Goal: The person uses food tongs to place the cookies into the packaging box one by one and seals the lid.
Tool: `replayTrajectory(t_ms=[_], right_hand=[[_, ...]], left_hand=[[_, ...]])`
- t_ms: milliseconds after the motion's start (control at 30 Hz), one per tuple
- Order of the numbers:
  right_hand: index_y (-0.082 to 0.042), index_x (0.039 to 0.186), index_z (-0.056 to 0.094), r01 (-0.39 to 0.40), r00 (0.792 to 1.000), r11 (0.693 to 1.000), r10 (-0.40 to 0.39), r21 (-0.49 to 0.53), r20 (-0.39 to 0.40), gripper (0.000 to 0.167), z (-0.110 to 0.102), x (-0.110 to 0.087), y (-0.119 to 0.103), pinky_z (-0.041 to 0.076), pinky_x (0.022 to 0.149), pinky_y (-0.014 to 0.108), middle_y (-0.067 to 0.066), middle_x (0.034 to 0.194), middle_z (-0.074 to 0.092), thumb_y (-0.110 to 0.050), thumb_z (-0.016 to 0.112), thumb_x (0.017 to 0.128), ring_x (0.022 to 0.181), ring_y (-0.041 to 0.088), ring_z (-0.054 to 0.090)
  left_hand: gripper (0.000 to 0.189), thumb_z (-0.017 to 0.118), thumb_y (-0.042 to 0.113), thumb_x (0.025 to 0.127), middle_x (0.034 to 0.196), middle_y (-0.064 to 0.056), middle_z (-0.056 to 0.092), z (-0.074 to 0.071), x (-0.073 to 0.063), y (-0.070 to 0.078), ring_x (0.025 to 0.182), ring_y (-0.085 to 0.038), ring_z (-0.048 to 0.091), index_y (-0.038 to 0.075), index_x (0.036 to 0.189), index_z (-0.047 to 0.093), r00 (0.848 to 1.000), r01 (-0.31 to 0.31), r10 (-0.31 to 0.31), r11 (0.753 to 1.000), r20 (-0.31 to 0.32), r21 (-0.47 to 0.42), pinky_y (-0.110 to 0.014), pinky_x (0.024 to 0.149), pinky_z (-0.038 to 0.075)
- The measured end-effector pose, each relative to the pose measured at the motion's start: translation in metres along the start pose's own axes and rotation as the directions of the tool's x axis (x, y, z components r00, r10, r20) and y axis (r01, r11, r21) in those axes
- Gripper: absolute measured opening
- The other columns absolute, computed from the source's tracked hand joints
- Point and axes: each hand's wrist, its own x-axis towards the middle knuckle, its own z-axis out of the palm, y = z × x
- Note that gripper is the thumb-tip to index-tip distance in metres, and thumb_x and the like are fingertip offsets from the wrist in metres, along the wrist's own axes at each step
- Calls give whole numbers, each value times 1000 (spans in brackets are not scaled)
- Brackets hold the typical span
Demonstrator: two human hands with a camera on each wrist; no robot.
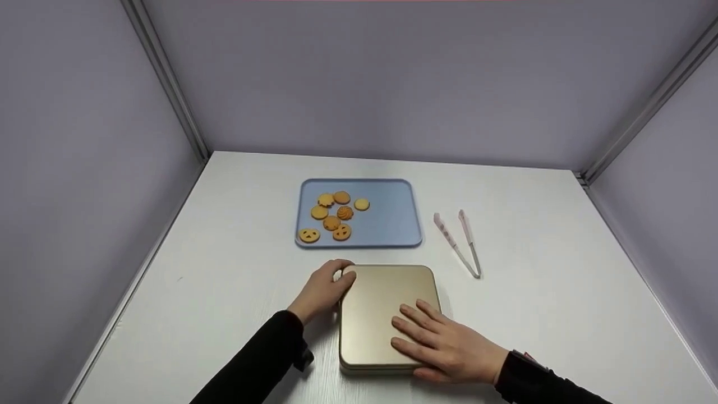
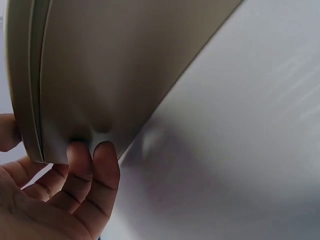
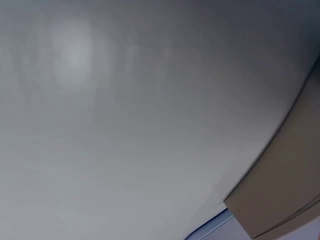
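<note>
A gold rectangular tin point(image 1: 387, 303) with its lid on lies flat in front of me. My left hand point(image 1: 324, 287) grips its far left corner, the thumb on top of the lid. In the left wrist view, fingertips point(image 2: 105, 155) bend against the side of the tin, below the lid seam. Spread over the lid's near right part is my right hand point(image 1: 446, 345), fingers fairly straight, thumb by the front edge. The right wrist view catches the tin's side point(image 3: 280, 185) but hardly any of the hand.
Beyond the tin lies a blue tray point(image 1: 387, 219) with several cookies point(image 1: 331, 223), mostly on its left half. A pair of tongs point(image 1: 464, 249) with pinkish handles lies spread to the right. Grey panels point(image 1: 370, 78) bound the white table point(image 1: 224, 224).
</note>
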Motion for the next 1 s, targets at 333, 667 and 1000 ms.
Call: replayTrajectory(t_ms=[333, 667, 1000], right_hand=[[-4, 153, 45, -58, 992, 998, 56, 11, 117, 64, 1, -8, -1, 29, 120, 60, 27, 152, 47, -49, 41, 109, 137, 45, 49], [3, 157, 34, -680, 730, 715, 682, 163, 55, 67, -7, -5, 4, 8, 130, 37, 24, 162, 34, -29, 59, 104, 147, 49, 30], [1, 156, 39, -711, 703, 694, 695, 112, 151, 71, -1, -13, 6, 6, 130, 33, 18, 163, 34, -34, 64, 100, 149, 44, 30]], left_hand=[[48, 49, 32, 109, 146, -21, 53, 1, 0, -1, 140, -39, 46, 1, 146, 51, 1000, -23, 23, 999, 7, 45, -54, 117, 38], [73, 55, 45, 104, 164, -19, 29, 1, -36, 3, 148, -47, 29, 4, 160, 31, 980, -187, 199, 931, -7, 315, -59, 119, 35], [79, 34, 62, 106, 172, -7, 12, 13, -59, -5, 158, -31, 6, 9, 164, 21, 898, -439, 351, 663, 266, 606, -54, 128, 15]])
